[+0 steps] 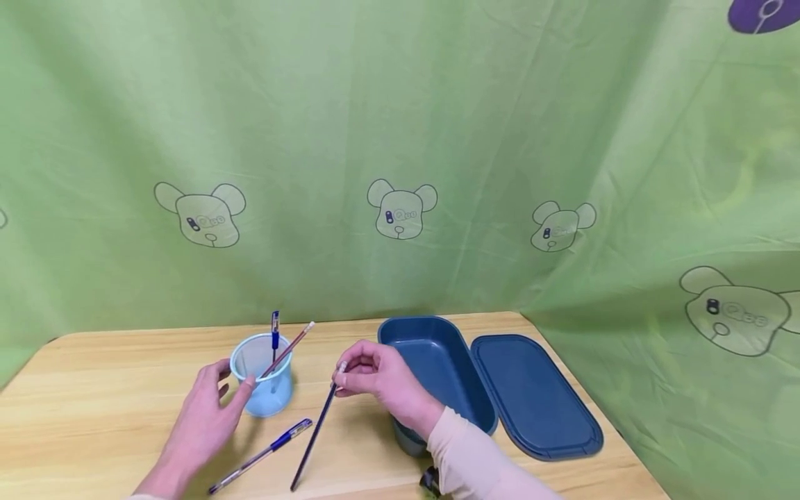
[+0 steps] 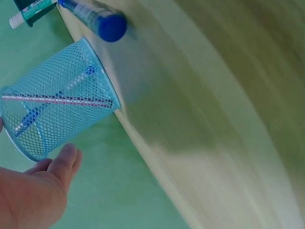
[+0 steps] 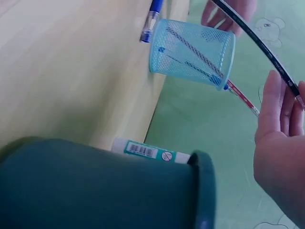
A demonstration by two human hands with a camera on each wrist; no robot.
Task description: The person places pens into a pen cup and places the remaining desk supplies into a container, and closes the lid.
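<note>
In the head view, the light-blue mesh pen cup stood upright on the wooden bench. The left hand curved around the cup's left side, thumb at the rim. To the cup's right, the right hand pinched a black pencil near its pale upper end, the shaft slanting down in front. Inside the cup stood a blue gel pen, and a red-striped pencil leaned out over the rim. A loose gel pen lay in front of the cup. Farther right stood a dark-blue lidless box, with its lid flat beyond it. Behind the cup hung a green curtain printed with cartoon animal heads; their lettering was too faint to read surely.

In the left wrist view, the cup's two contents showed through its mesh, and beyond it appeared a green-and-white glue stick.

In the right wrist view, the glue stick stood on the box side of the cup, its label showing a barcode and a round crossed-out symbol. The black pencil bore pale lettering, too blurred to read.
</note>
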